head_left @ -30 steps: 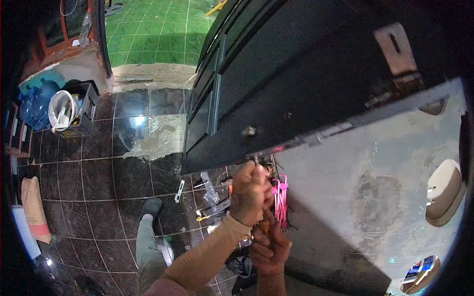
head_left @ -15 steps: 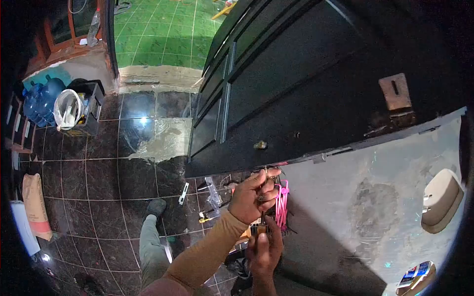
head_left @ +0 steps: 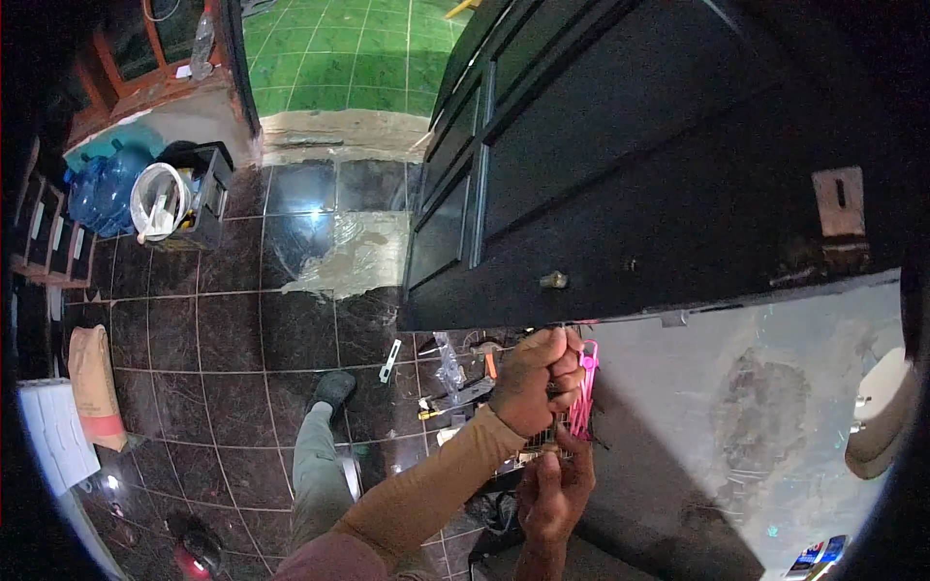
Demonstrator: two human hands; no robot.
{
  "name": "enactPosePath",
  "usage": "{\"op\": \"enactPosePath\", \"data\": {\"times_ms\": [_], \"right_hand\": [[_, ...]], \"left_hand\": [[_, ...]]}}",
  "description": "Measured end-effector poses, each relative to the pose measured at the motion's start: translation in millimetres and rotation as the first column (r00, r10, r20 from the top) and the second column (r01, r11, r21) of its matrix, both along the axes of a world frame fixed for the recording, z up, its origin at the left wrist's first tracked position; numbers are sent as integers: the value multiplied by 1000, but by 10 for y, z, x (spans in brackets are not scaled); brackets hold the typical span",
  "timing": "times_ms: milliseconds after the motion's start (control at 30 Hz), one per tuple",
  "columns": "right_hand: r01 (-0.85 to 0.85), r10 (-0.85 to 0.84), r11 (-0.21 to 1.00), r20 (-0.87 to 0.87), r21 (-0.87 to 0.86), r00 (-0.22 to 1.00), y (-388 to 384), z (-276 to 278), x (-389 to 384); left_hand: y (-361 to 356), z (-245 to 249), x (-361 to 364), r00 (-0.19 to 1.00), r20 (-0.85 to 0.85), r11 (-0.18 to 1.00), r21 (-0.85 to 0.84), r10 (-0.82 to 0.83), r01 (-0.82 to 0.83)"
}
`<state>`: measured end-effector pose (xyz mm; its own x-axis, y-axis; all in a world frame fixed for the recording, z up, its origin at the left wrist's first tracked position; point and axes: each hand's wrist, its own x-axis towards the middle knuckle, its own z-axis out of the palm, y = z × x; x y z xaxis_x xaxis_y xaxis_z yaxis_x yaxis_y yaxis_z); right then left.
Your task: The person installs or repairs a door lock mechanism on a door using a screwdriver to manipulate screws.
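Observation:
A black panelled door stands at a slant across the upper right, with a small brass-coloured fitting near its lower edge. My left hand, at the end of a tan sleeve, is closed just below that edge; what its curled fingers hold is hidden. Just beneath it, my right hand pinches something small that I cannot make out, its fingertips close to the heel of my left hand. A bright pink object shows right beside my left hand.
Tools, including an orange-handled one, lie on the dark tiles. A grey wall rises at the right. At the left are a black crate with a white bucket, blue bottles and a paper sack.
The view has shifted, so the door, floor items and both hands appear farther right. Both hands remain close together below the door edge, the left one still closed.

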<state>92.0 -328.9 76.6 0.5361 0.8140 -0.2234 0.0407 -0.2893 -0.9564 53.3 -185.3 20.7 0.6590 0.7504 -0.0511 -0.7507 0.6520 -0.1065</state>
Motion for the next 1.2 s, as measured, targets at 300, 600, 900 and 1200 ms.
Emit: {"op": "enactPosePath", "data": {"times_ms": [300, 600, 900, 1200], "right_hand": [[21, 0, 998, -312, 65, 950, -40, -13, 286], [60, 28, 994, -752, 90, 659, -87, -95, 418], [-28, 215, 973, -862, 228, 459, -141, -262, 331], [-152, 133, 988, 708, -36, 694, -47, -78, 226]], "left_hand": [[-29, 150, 220, 982, -187, 999, -52, 8, -18], [-37, 323, 151, 873, -487, 998, -31, 26, -47], [-35, 336, 21, 802, -590, 995, 24, 95, -100], [-7, 25, 145, 988, -138, 998, 35, 65, -61]]}}
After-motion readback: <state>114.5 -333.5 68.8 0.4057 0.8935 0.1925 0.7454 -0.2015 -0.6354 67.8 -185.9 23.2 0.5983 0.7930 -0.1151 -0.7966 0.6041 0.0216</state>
